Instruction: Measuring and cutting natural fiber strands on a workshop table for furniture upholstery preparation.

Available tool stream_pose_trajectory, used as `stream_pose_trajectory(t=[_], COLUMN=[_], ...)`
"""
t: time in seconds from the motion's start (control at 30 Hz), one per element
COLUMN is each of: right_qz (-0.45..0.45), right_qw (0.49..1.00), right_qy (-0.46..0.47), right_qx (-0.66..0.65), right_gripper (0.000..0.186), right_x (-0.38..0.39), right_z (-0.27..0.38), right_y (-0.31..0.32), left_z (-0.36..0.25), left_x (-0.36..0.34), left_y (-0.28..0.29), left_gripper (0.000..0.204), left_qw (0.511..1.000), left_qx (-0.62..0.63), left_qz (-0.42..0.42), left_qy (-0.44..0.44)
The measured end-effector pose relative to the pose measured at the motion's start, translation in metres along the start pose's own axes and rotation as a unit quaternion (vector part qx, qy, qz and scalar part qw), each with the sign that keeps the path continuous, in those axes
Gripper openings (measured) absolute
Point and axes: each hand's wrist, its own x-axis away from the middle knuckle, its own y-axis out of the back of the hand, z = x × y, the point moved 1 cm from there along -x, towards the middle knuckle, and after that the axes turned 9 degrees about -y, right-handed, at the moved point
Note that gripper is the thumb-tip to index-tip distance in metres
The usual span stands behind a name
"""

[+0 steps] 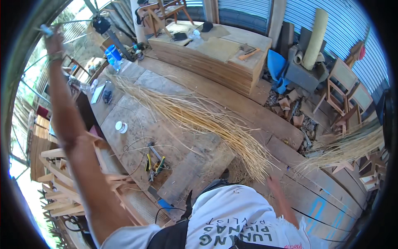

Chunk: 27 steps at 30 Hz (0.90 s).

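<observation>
My left arm stretches up and out to the far left, and my left hand (54, 43) is raised there, closed round a small pale blue-and-white object (46, 30) too blurred to name. A long, loose bundle of thin rattan-like strips (195, 112) lies slantwise across the wooden work table (174, 87). Low beside my body, my right hand (274, 182) is at the near right end of that bundle. Its fingers are small and smeared, so whether it grips any strips does not show.
Yellow-handled pliers (158, 165) and a white tub (121, 127) rest on the table to the left of the bundle. Wooden chair frames (62, 186) crowd the left side. A stack of boards (207, 56) stands behind. A second strip bundle (348, 147) lies at right.
</observation>
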Motion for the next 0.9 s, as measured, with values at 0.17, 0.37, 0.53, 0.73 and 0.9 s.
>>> stream_pose_trajectory(t=[0.17, 0.37, 0.53, 0.73, 0.9], right_qz=[0.148, 0.308, 0.449, 0.394, 0.308], right_qw=[0.918, 0.917, 0.877, 0.895, 0.942], right_qy=[0.354, 0.229, 0.125, 0.085, 0.083], right_qx=[-0.106, -0.106, -0.118, -0.194, -0.105], right_gripper=[0.030, 0.027, 0.021, 0.021, 0.020], right_x=[-0.016, 0.005, -0.027, -0.033, -0.035], right_z=[0.334, 0.490, 0.456, 0.394, 0.385], right_y=[0.011, -0.042, -0.131, -0.173, -0.169], left_z=[0.086, -0.063, -0.314, -0.326, -0.298], left_x=[0.131, 0.485, 0.616, 0.641, 0.662], left_y=[0.184, -0.006, -0.177, -0.231, -0.253], left_gripper=[0.045, 0.020, 0.027, 0.016, 0.014], left_qw=[0.698, 0.904, 0.592, 0.583, 0.599], left_qx=[-0.570, -0.004, 0.452, 0.503, 0.478], left_qz=[0.147, 0.369, 0.202, 0.107, 0.109], left_qy=[-0.408, -0.216, 0.636, 0.629, 0.633])
